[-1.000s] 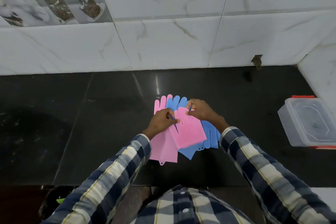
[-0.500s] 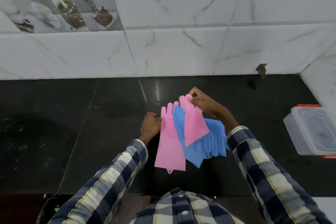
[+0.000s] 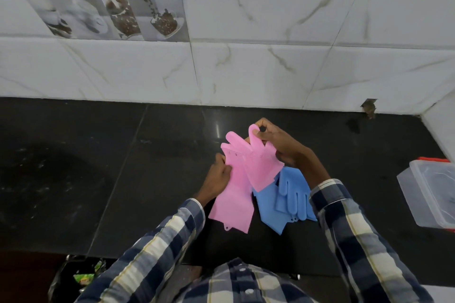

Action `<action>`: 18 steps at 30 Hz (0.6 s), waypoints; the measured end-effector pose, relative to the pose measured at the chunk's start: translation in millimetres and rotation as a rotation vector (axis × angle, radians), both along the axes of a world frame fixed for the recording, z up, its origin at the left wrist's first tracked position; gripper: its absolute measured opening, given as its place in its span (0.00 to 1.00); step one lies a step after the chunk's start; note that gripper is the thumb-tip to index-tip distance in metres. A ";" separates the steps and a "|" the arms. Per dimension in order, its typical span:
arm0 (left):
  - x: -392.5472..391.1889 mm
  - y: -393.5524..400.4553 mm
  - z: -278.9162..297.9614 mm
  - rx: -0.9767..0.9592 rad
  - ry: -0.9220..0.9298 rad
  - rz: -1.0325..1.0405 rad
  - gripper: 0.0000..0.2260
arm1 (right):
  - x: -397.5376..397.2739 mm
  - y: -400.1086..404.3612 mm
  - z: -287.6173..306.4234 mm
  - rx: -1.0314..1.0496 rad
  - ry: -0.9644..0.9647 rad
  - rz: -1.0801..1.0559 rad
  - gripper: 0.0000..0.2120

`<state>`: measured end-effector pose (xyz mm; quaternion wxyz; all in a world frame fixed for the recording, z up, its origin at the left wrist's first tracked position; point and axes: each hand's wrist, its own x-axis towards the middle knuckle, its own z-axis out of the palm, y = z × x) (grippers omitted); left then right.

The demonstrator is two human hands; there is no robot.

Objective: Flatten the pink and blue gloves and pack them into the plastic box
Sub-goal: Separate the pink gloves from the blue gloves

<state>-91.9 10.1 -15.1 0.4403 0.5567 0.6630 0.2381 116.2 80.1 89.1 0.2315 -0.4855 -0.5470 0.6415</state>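
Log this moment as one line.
left hand: grips long pink rubber glove | right hand: pinches second pink glove | blue gloves: on counter | plastic box: closed

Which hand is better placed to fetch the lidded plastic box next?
Right, probably. The clear lidded plastic box sits at the counter's right edge, nearer the right hand; both it and the left hand hold pink silicone gloves.

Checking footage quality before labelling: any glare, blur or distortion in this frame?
Head view: a small glare streak on the black countertop behind the pink gloves; wide-angle bending of the wall tile lines; mild softness overall; the plastic box is cut off at the right edge.
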 end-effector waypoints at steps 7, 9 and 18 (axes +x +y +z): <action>-121.5 -18.6 5.5 0.123 0.063 0.273 0.14 | -52.3 -8.8 31.2 -0.153 0.302 0.131 0.04; -161.3 -25.8 6.5 0.100 0.102 0.329 0.17 | -80.6 -11.1 40.5 -0.226 0.462 0.201 0.06; -247.2 -49.9 -3.5 -0.020 -0.044 0.513 0.18 | -232.1 -0.9 -6.8 -0.259 0.378 0.093 0.09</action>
